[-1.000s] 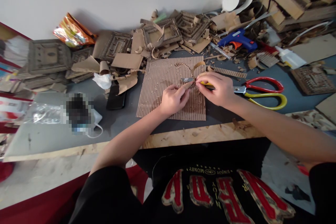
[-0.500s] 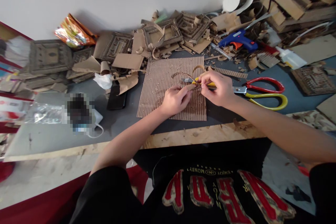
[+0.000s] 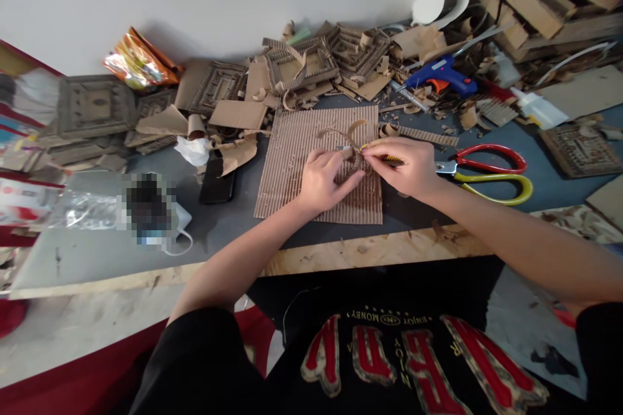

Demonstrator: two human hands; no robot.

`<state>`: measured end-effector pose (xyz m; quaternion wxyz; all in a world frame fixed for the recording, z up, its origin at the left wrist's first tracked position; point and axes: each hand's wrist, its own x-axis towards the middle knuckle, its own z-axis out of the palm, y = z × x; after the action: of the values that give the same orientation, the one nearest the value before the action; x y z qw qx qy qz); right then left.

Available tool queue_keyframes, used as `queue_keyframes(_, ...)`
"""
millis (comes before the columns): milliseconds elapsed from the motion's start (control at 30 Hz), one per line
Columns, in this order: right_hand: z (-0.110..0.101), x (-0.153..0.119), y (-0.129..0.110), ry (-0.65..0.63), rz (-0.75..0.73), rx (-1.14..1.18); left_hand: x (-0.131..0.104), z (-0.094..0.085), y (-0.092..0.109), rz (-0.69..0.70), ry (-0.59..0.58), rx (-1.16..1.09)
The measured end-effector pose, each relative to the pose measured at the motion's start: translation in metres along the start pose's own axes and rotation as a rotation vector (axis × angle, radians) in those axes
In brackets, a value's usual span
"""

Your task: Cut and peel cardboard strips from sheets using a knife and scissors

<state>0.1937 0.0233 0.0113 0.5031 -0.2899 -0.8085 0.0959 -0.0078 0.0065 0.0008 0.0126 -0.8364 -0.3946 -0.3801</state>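
In the head view a thin corrugated cardboard strip (image 3: 357, 128) curls up between my two hands. The fingers of my right hand (image 3: 407, 165) pinch its near part. My left hand (image 3: 322, 181) is round the strip's other side, fingertips against it and thumb spread lower; the exact contact is partly hidden. Both hands are above a ribbed cardboard sheet (image 3: 302, 142). A yellow utility knife (image 3: 392, 158) lies partly under my right hand. Beside that hand are large scissors (image 3: 494, 174) with one red and one yellow handle.
Behind the sheet lie layered cardboard frames (image 3: 311, 58) and scraps. A blue glue gun (image 3: 445, 76) rests at the back right. To the left are a black phone (image 3: 217, 180), crumpled white tissue (image 3: 192, 150) and an orange foil bag (image 3: 141, 59). The table's wooden edge (image 3: 360, 251) runs in front.
My left thumb has moved down and away from the fingers, which have opened out. My right fingers have straightened somewhat around the strip, and its curl has shifted slightly left.
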Motion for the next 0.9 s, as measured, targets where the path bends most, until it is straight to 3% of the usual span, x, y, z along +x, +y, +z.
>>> queue_keyframes(333,0.0008,-0.0025,-0.0035,0.012,-0.030,-0.034,-0.0021,0.0052,-0.0005,0.141,0.032,0.097)
queue_keyframes(533,-0.0004,-0.0008,-0.0025,0.064,-0.192,-0.165,-0.0012,0.0028,0.0043,0.139,0.027,0.178)
queue_keyframes(900,-0.0029,0.0011,-0.0055,-0.003,-0.158,-0.086,-0.0038,0.0034,0.0028,0.137,0.024,0.157)
